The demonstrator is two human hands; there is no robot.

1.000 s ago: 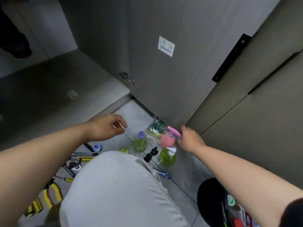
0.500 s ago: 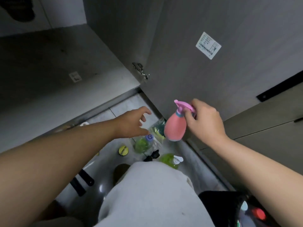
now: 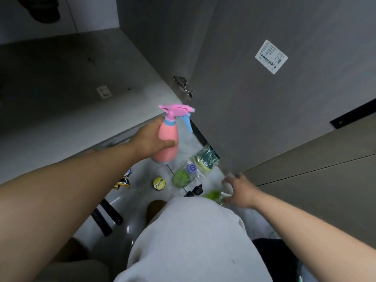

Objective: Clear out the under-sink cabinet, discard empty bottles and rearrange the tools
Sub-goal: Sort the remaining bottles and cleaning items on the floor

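The left hand [image 3: 149,144] is wrapped round the belly of the pink spray bottle [image 3: 168,139], thumb across its front. It holds the bottle upright in the air, in front of the open cabinet's floor [image 3: 81,88]. Above the grip sit the blue collar, the pink spray head and a blue trigger pointing right, toward the door [image 3: 264,119]. No writing shows on the bottle.

The right hand [image 3: 239,192] holds nothing. Its fingers are spread wide, low over the tiles, with the thumb right by a green bottle [image 3: 213,194]. Blur hides whether they touch.

Below and right of the left grip, on the tiles, lies a second green bottle [image 3: 181,177]. Its purple cap [image 3: 192,168] bears a pale mark like a "6" or "G". Just left of that bottle is a round yellow tin [image 3: 159,183] with dark lettering too blurred to read. Past the cap, against the door's foot, lies a clear bag of sponges [image 3: 205,159]. Between the two green bottles lie small black nozzle parts [image 3: 195,191].

Under the left forearm a yellow-and-black tool [image 3: 122,183] and two black handles [image 3: 108,217] show. A light-trousered knee [image 3: 193,241] fills the foreground.

High on the door is a white sticker [image 3: 271,56] with a barcode and print too small to read. A metal hinge [image 3: 184,86] sits at the door's edge above the spray head. A small pale tag [image 3: 104,91] lies on the cabinet floor.
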